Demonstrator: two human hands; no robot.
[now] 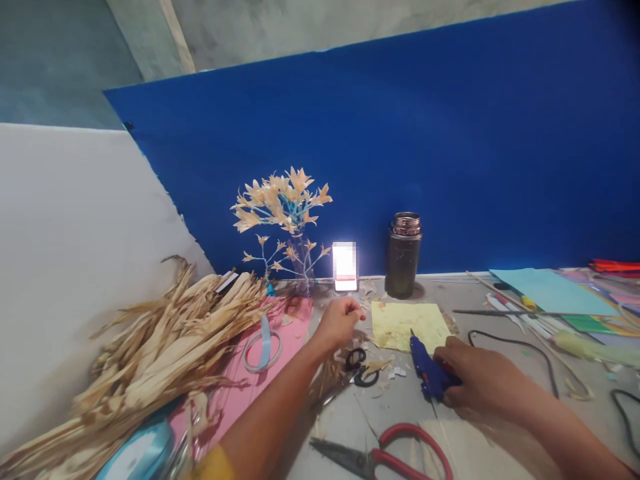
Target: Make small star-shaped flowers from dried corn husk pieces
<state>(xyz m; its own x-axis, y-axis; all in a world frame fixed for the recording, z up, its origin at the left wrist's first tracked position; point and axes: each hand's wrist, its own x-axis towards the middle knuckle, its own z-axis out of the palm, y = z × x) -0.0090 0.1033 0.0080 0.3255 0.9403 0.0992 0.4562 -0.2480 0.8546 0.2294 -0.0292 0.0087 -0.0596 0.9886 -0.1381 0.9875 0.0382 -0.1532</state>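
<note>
R. hand [473,373] x1: fingers closed round handle of blue glue gun [426,367]; gun at r. of centre, nozzle over lower edge of yellow sheet [400,321].
L. hand [341,321] x1: fingers curled, nr. sheet's l. side; can't tell if anything's held.
Done: pale star-shaped flowers [280,197] on blue stems, in clear vessel [305,267], approx. one full bunch + smaller sprigs.
Left: dried corn husks [170,347], big heap, loose, apparently unused; scraps about table [385,400]. Exact share done: n/a from this view.
Tools, lying free: blk-handled scissors [356,373]; red-handled shears [374,459], cut off at bottom edge.
Unclear: phone [345,267] screen, blurred out; gun's handle mostly behind fingers; blue-white item, btm. l., partly cut off, unident.
</note>
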